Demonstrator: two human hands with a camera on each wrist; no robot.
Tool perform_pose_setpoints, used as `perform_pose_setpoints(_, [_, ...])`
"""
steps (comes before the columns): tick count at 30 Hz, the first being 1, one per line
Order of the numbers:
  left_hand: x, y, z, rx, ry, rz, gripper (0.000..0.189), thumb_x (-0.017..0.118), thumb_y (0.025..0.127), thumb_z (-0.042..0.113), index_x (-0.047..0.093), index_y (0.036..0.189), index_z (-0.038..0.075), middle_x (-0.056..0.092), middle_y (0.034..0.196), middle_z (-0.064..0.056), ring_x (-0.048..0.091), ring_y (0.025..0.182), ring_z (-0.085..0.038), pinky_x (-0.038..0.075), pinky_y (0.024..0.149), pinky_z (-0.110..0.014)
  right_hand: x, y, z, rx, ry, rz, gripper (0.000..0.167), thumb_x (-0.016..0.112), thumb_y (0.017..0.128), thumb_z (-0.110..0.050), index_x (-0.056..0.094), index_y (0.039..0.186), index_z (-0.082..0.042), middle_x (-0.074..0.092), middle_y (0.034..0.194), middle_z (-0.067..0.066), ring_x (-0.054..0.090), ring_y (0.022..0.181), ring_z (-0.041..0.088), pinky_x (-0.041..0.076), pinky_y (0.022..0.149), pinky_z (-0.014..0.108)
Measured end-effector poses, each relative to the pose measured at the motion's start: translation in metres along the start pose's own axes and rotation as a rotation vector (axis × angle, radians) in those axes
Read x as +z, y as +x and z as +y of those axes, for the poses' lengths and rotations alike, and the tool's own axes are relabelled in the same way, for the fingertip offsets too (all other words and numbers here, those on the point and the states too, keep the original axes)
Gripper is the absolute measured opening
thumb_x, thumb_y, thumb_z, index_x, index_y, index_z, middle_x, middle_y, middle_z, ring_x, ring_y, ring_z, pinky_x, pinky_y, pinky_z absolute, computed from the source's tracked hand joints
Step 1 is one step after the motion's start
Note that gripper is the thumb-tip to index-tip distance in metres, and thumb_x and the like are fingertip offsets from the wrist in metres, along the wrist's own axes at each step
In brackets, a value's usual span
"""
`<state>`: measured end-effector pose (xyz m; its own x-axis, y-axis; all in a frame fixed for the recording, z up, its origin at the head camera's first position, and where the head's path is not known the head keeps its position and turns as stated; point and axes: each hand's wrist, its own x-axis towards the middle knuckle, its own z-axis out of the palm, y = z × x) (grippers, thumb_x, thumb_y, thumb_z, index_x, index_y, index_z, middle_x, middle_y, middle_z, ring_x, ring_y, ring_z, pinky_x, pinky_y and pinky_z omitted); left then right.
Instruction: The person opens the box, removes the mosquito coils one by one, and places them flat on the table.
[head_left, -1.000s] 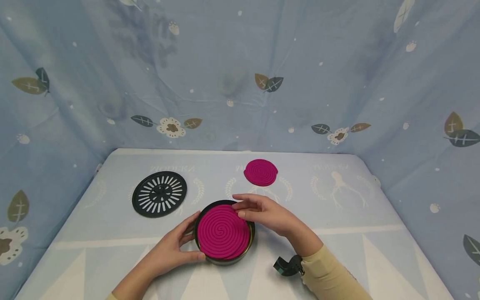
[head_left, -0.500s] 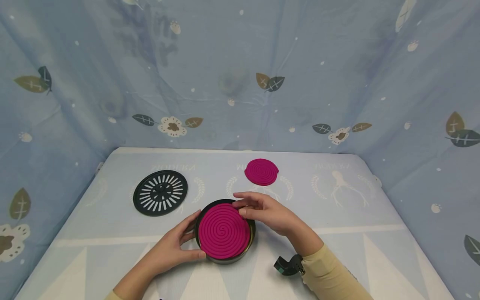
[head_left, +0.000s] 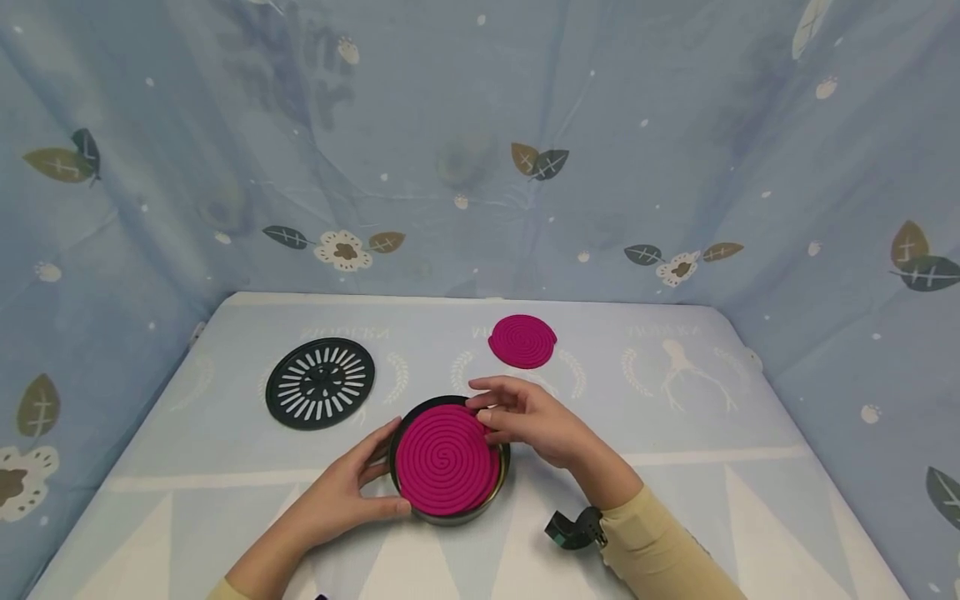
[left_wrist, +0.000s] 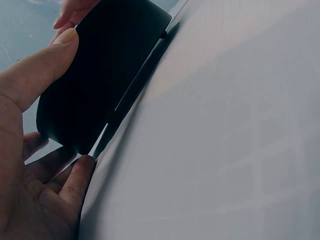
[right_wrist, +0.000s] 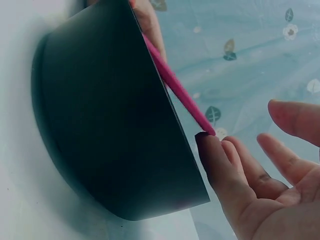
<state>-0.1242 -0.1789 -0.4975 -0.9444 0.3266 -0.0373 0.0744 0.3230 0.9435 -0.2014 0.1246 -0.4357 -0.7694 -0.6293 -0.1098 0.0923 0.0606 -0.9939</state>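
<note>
A round dark tin (right_wrist: 110, 115) stands on the table, with magenta mosquito coils (head_left: 444, 460) at its mouth. My left hand (head_left: 352, 496) grips the tin from the left, thumb at the near side and fingers round the far side. In the left wrist view, the tin's dark wall (left_wrist: 105, 70) lies between thumb and fingers. At the tin's far right rim is my right hand (head_left: 536, 421). The right wrist view shows a coil's edge (right_wrist: 185, 102) tilted above the rim, with one fingertip (right_wrist: 207, 142) touching it. The other fingers and thumb are apart from the coil.
A black slotted round lid (head_left: 320, 383) lies at the back left of the table. Another magenta mosquito coil (head_left: 522, 341) lies at the back, right of centre. A patterned blue curtain (head_left: 465, 167) closes off the back and sides.
The right thumb and fingers have shifted slightly at the coil's edge, and another fingertip now shows below the thumb. The left hand and the tin have stayed in place.
</note>
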Motion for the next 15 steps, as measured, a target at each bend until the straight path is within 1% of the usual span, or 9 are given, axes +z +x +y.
perform_pose_setpoints(5, [0.0004, 0.0, 0.0012, -0.008, 0.001, 0.0, 0.113, 0.093, 0.064, 0.039, 0.03, 0.156, 0.022, 0.04, 0.152, -0.002, 0.044, 0.136, -0.016, 0.044, 0.107, -0.022, 0.0002, -0.0009, 0.0011, 0.013, 0.011, 0.016, 0.048, 0.065, 0.096, -0.015, 0.05, 0.141, -0.008, 0.056, 0.133, 0.019, 0.06, 0.114, 0.031, 0.06, 0.091, 0.044])
perform_pose_setpoints(10, [0.0009, -0.0004, 0.0007, -0.004, 0.004, 0.002, 0.113, 0.094, 0.064, 0.039, 0.031, 0.156, 0.021, 0.04, 0.152, -0.003, 0.042, 0.137, -0.018, 0.044, 0.107, -0.022, -0.0004, -0.0031, 0.0037, 0.022, 0.039, 0.004, 0.051, 0.066, 0.096, -0.015, 0.048, 0.142, -0.003, 0.051, 0.137, 0.021, 0.056, 0.121, 0.031, 0.058, 0.094, 0.044])
perform_pose_setpoints(15, [0.0008, -0.0004, 0.0019, -0.017, 0.005, 0.006, 0.113, 0.094, 0.063, 0.039, 0.031, 0.156, 0.023, 0.04, 0.152, -0.002, 0.042, 0.137, -0.018, 0.043, 0.108, -0.022, -0.0025, -0.0041, 0.0049, 0.049, 0.094, -0.03, 0.058, 0.065, 0.095, -0.012, 0.041, 0.146, 0.002, 0.053, 0.137, 0.019, 0.059, 0.116, 0.028, 0.056, 0.097, 0.04])
